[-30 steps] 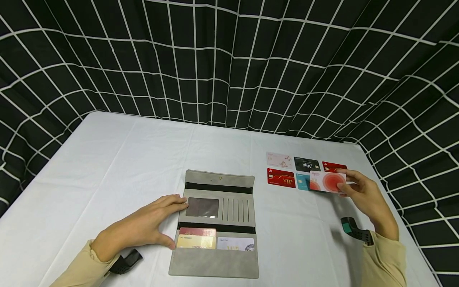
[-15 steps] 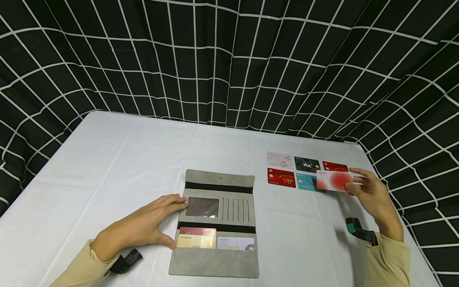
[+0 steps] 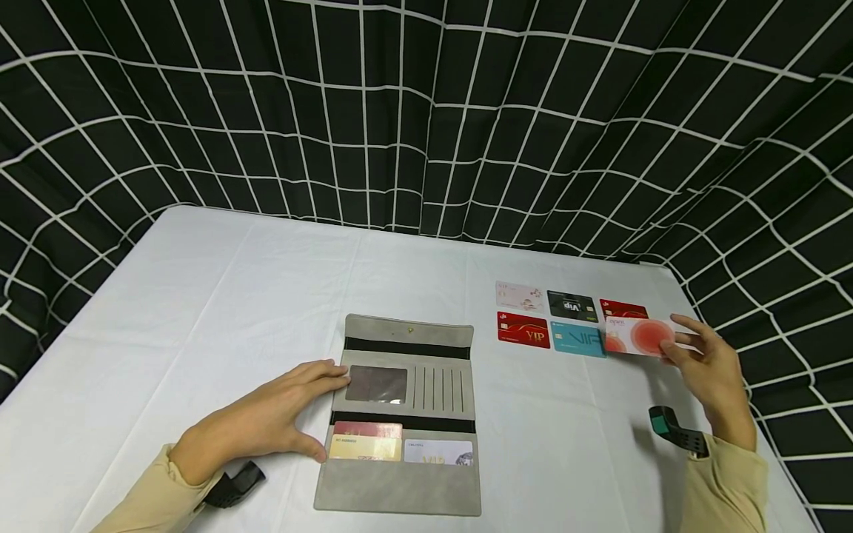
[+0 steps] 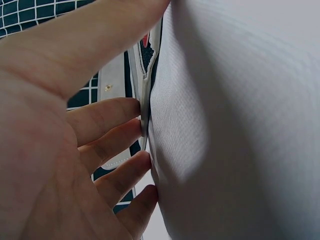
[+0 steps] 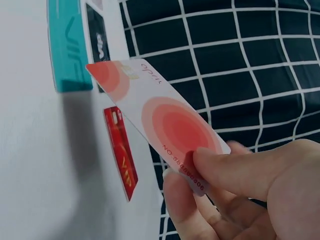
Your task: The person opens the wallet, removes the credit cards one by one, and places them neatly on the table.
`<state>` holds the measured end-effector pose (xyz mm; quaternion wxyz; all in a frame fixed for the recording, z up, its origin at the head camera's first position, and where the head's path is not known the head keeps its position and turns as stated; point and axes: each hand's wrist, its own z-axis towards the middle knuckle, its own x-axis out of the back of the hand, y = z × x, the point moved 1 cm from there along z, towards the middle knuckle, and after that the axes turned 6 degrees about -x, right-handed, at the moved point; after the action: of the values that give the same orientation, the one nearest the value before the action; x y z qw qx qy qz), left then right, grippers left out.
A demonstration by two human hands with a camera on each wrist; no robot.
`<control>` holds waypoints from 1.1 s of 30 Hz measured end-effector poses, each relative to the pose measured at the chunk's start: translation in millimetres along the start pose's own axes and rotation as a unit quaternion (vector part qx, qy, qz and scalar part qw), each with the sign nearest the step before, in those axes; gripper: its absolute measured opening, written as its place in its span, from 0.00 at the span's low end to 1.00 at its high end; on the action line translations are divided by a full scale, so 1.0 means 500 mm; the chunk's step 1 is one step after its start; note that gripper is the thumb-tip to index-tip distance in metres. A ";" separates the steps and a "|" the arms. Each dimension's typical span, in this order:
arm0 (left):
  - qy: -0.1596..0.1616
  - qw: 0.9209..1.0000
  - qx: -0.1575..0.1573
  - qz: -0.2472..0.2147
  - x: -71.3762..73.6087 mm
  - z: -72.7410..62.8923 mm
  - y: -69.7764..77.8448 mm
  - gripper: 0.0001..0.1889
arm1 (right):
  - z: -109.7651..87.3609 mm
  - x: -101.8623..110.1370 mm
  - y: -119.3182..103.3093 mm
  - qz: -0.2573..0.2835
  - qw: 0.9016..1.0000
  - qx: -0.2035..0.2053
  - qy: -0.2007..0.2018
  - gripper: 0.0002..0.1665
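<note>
Pinched "april" card (image 3: 629, 336) in right hand (image 3: 713, 370), aloft (apparently mid-transfer); rested left hand (image 3: 266, 418) with relaxed fingers against grey trifold wallet (image 3: 400, 488); likely needed a level, steady lowering next.

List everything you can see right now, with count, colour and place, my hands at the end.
Table: 1, white, beneath everything
Gridded curtain: panel count unclear, black with white lines, behind the table
Wallet: 1, grey, open at near centre
Yellow card: 1, yellow, wallet's left pocket
Dark red card: 1, behind the yellow one
Pale VIP card: 1, whitish, wallet's right pocket
Pink card: 1, back row left
Black card: 1, back row middle
Red cards: 2, back row right, front row left
Teal card: 1, front row
April card: 1, white-and-red, held
Wrist cameras: 2, black, one per wrist
Sleeves: 2, tan
Left hand: 1, wallet's left edge
Right hand: 1, holding April card
</note>
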<state>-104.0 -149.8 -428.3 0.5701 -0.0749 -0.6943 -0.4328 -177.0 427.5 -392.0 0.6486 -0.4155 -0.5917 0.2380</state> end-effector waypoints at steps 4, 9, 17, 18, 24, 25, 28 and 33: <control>0.002 1.000 -0.001 -0.001 -0.001 0.000 -0.001 0.52 | 0.000 0.004 0.010 -0.012 0.999 -0.021 0.021 0.23; 0.004 1.000 -0.001 -0.003 0.000 -0.001 0.000 0.52 | 0.002 0.008 0.024 0.012 0.998 -0.043 0.035 0.17; 0.003 1.000 0.000 -0.004 0.000 -0.001 0.000 0.52 | 0.006 0.004 0.043 -0.022 0.997 -0.061 0.037 0.18; 0.002 1.000 0.001 -0.005 0.000 -0.001 0.000 0.52 | 0.006 0.003 0.044 -0.028 0.997 -0.063 0.040 0.20; 0.000 1.000 0.005 -0.010 0.000 -0.001 0.001 0.52 | 0.007 -0.004 0.052 -0.047 0.996 -0.060 0.047 0.28; 0.000 1.000 0.004 -0.010 0.000 -0.001 0.001 0.52 | 0.007 -0.005 0.053 -0.057 0.995 -0.060 0.049 0.30; 0.001 1.000 0.005 -0.010 0.000 -0.001 0.002 0.52 | 0.007 -0.006 0.058 -0.077 0.994 -0.066 0.046 0.30; 0.000 1.000 0.007 -0.009 0.000 -0.001 0.002 0.52 | 0.010 -0.006 0.065 -0.116 0.988 -0.095 0.038 0.33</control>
<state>-103.0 -149.8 -427.9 0.5670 -0.0651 -0.6976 -0.4332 -176.3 443.9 -420.4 0.6515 -0.4125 -0.6307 0.0874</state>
